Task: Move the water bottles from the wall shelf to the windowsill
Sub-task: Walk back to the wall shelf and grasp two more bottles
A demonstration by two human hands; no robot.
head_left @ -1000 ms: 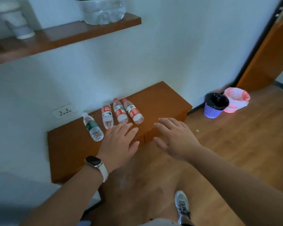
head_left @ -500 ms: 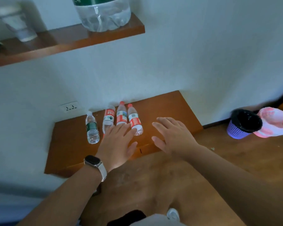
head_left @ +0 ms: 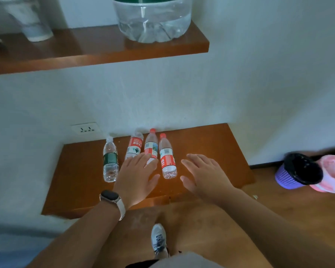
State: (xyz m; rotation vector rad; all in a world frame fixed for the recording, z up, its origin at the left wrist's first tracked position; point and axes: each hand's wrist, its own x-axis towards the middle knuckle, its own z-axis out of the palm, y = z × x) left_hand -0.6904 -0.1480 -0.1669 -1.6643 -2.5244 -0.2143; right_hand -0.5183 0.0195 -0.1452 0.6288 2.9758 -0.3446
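Observation:
Several small water bottles lie in a row on the lower wooden wall shelf (head_left: 211,144): a green-labelled bottle (head_left: 110,159) at the left, then three red-labelled ones (head_left: 134,147) (head_left: 151,146) (head_left: 167,158). My left hand (head_left: 136,177), with a watch on the wrist, hovers open over the bases of the two middle bottles and hides their lower parts. My right hand (head_left: 206,175) is open, palm down, just right of the rightmost red-labelled bottle, holding nothing.
An upper wooden shelf (head_left: 97,55) carries a large clear water jug (head_left: 153,18) and a white vase (head_left: 30,18). A wall socket (head_left: 85,129) sits above the lower shelf. A purple bin (head_left: 296,174) and a pink bag (head_left: 333,175) stand on the floor at right. My shoe (head_left: 159,239) shows below.
The view has moved closer and turned left, so the shelf and bottles look larger. Both hands have advanced over the lower shelf toward the bottles, still open.

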